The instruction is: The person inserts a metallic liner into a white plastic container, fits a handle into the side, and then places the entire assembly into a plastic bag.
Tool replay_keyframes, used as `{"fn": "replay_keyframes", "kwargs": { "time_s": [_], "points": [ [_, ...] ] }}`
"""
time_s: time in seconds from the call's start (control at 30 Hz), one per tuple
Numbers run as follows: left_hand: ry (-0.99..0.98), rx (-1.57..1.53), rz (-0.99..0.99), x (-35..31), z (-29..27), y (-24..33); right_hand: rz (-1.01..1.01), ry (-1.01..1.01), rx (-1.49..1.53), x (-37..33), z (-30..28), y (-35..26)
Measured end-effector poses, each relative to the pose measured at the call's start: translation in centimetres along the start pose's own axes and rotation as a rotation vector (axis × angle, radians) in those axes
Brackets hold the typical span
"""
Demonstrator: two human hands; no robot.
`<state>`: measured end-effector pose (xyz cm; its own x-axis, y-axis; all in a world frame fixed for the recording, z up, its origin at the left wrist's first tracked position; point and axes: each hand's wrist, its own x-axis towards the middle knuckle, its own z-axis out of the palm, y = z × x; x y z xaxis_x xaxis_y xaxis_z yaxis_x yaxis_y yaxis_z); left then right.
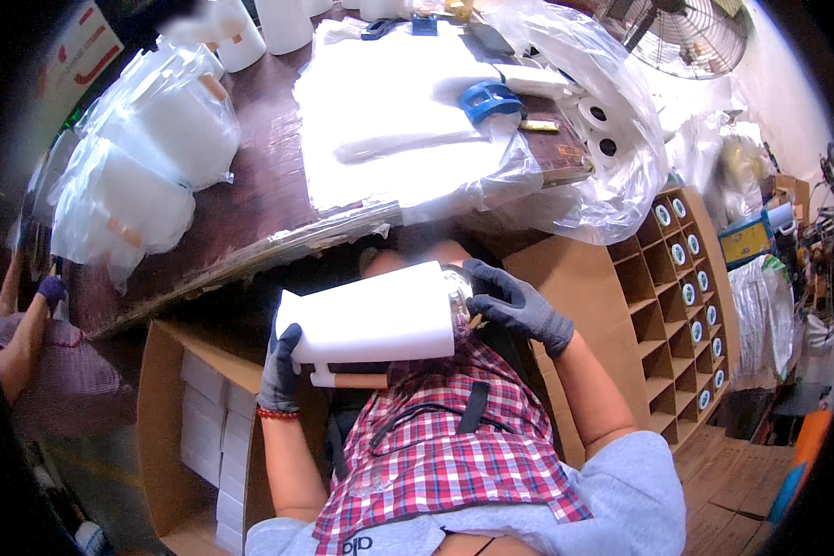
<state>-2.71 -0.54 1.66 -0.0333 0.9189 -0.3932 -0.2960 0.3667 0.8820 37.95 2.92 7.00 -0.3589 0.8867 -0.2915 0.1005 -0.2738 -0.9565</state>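
Note:
A white vacuum jug [371, 320] lies sideways across my lap, its body tapering toward the left. It has a brown-and-white handle [347, 380] along its lower side. My left hand [281, 371], in a grey glove, is closed round the jug's left end, thumb on its side. At the other end is a shiny, see-through-looking neck [458, 295]. My right hand [524, 310], also gloved, has its thumb and fingers curled against that neck. The small part by those fingertips is too unclear to name.
Ahead stands a dark table [269, 120] with white sheets [389, 102], a blue tape dispenser [489, 100] and bagged white jugs [181, 120]. An open carton of white boxes [148, 426] is at left. A divided carton [653, 306] stands right. Another person's gloved hand [53, 290] shows far left.

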Motion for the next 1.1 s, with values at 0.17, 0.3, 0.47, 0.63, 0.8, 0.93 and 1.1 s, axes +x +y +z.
{"fn": "replay_keyframes", "kwargs": {
  "time_s": [0.17,0.3,0.47,0.63,0.8,0.93,1.1],
  "points": [
    [-0.052,-0.227,-0.148,0.2,-0.6,-1.0,-0.046,0.014,-0.197,-0.3,1.4,-0.9],
    [-0.062,-0.266,-0.118,0.0,0.5,-0.6,-0.182,-0.173,-0.280,1.4,3.6,0.2],
    [-0.138,-0.282,-0.063,0.1,-1.1,-1.6,-0.272,-0.130,-0.370,2.0,4.7,-0.7],
    [-0.093,-0.163,0.094,-0.5,-0.6,-1.7,-0.245,-0.148,-0.311,2.2,4.2,-0.8],
    [-0.112,-0.121,0.241,-0.7,-0.2,-0.8,-0.244,-0.191,-0.137,2.9,4.0,-0.6],
    [-0.148,-0.216,0.250,-0.4,0.2,-0.7,-0.420,-0.060,-0.480,2.8,3.2,-2.3],
    [-0.218,-0.265,0.358,-0.2,2.5,-0.5,-0.401,-0.133,-0.198,2.7,-2.5,-10.9]
  ]
}}
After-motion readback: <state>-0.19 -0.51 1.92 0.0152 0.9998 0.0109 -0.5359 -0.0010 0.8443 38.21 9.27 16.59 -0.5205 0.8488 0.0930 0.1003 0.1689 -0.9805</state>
